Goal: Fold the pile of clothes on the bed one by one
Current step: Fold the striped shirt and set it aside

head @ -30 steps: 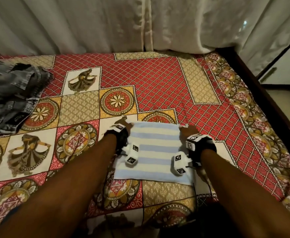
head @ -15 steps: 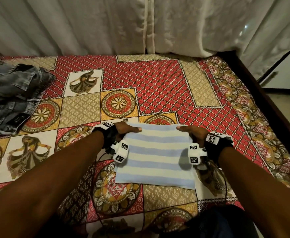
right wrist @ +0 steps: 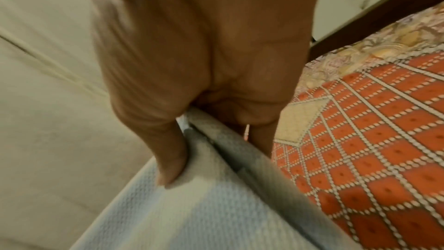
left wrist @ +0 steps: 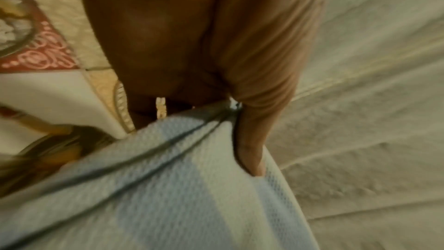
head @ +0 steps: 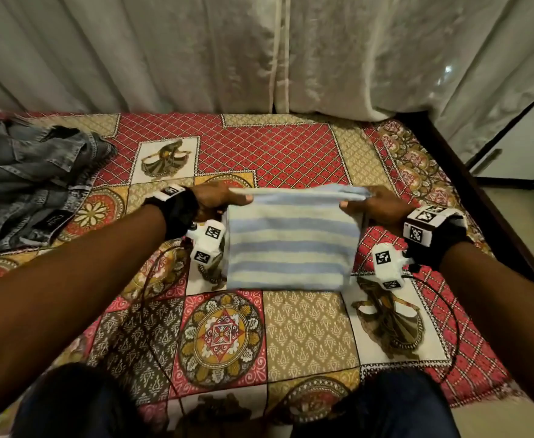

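Far left on the bed (head: 291,147): jeans (head: 28,184) in a crumpled heap, unfolded, well apart from the hands. Still to be done, by the look of it. No other loose clothes in view, though more could lie past the frame.

Left hand (head: 218,199) clamped on the top left corner of the striped cloth (head: 291,241), thumb over the stacked layers, fingers (left wrist: 250,151) pressed into the weave.

Centre: cloth already doubled into a compact rectangle, several edges visible together at the top in the wrist views. Held up by its upper edge, lower edge hanging just above the bed or brushing it; hard to tell which. Probably one more fold, or ready to be set aside.

Right hand (head: 376,207) pinching the top right corner likewise, thumb on the near face.

No finished stack anywhere in view.
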